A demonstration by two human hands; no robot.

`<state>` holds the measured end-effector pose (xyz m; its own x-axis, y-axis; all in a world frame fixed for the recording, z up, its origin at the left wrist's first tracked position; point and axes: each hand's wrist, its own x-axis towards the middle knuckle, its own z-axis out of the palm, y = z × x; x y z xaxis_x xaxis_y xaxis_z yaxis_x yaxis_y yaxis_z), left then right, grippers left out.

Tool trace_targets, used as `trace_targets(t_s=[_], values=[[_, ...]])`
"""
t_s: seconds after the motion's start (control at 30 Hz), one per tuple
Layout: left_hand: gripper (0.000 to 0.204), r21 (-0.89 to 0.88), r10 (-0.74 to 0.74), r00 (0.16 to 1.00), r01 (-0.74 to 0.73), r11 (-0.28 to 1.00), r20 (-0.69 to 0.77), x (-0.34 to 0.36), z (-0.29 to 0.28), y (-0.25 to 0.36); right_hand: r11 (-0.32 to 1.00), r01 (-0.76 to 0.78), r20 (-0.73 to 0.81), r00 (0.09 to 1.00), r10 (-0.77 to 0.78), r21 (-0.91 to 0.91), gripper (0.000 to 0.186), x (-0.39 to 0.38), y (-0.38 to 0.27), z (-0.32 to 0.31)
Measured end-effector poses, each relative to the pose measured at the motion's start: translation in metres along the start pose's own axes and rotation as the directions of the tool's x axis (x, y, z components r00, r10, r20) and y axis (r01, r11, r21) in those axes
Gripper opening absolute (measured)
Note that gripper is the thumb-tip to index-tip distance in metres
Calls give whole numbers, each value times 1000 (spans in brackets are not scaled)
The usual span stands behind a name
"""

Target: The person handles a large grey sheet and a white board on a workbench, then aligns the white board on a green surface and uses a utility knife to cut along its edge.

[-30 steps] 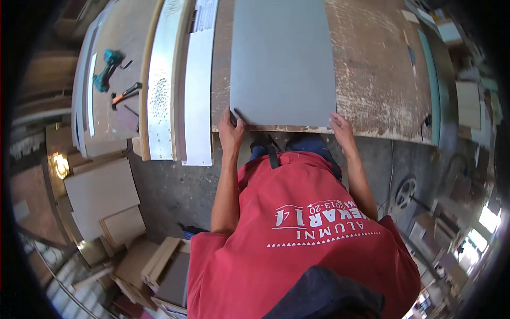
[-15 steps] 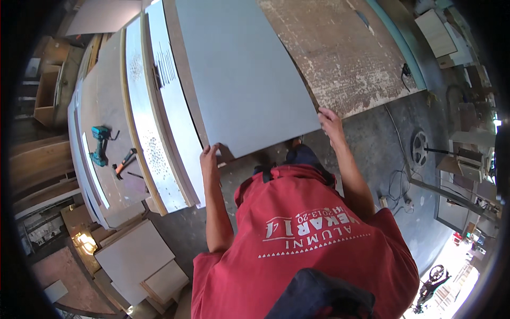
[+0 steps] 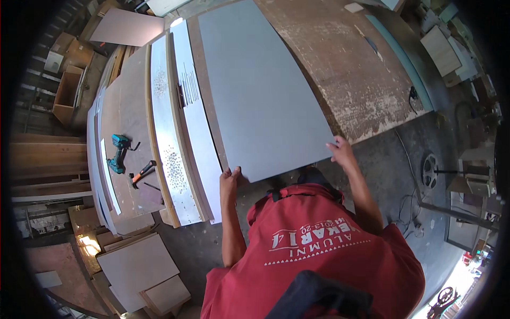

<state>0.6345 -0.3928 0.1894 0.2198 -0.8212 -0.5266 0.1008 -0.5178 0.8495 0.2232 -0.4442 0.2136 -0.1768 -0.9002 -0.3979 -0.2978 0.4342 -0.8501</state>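
A long grey-blue panel [image 3: 260, 101] lies lengthwise on a worn brown work surface [image 3: 340, 80], its near end toward me. My left hand [image 3: 229, 185] is closed on the near left corner, fingertips and thumb at the edge. At the near right corner, my right hand [image 3: 342, 153] pinches the side edge between thumb and fingers. The undersides of both grips are hidden.
Left of the panel lie a white strip [image 3: 199, 122] and a wood-edged board [image 3: 172, 159] with scattered small screws or bits. Further left are a teal cordless drill [image 3: 120, 154] and a hammer [image 3: 142, 174]. Cables [image 3: 409, 212] lie on the floor at right.
The whole view has shifted, so the scene sits lower and further right. Both hands remain at the panel's near corners; the panel shows no clear movement against the table.
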Motion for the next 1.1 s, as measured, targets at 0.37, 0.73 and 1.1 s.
trace_targets(t_s=[0.37, 0.73, 1.1], values=[[32, -52, 6, 1000, -6, 999, -13, -13, 0, -16, 601, 291, 6, 903, -430, -744, 63, -27, 15, 17], [22, -271, 11, 994, 19, 962, 110, -46, 35, 56, 367, 844, 523, 533, -666, -392, 80, -59, -57, 60], [67, -593, 435, 815, -144, 792, 383, -70, 54, 102, 353, 806, 23, 412, -911, -475, 59, -30, -119, 35]])
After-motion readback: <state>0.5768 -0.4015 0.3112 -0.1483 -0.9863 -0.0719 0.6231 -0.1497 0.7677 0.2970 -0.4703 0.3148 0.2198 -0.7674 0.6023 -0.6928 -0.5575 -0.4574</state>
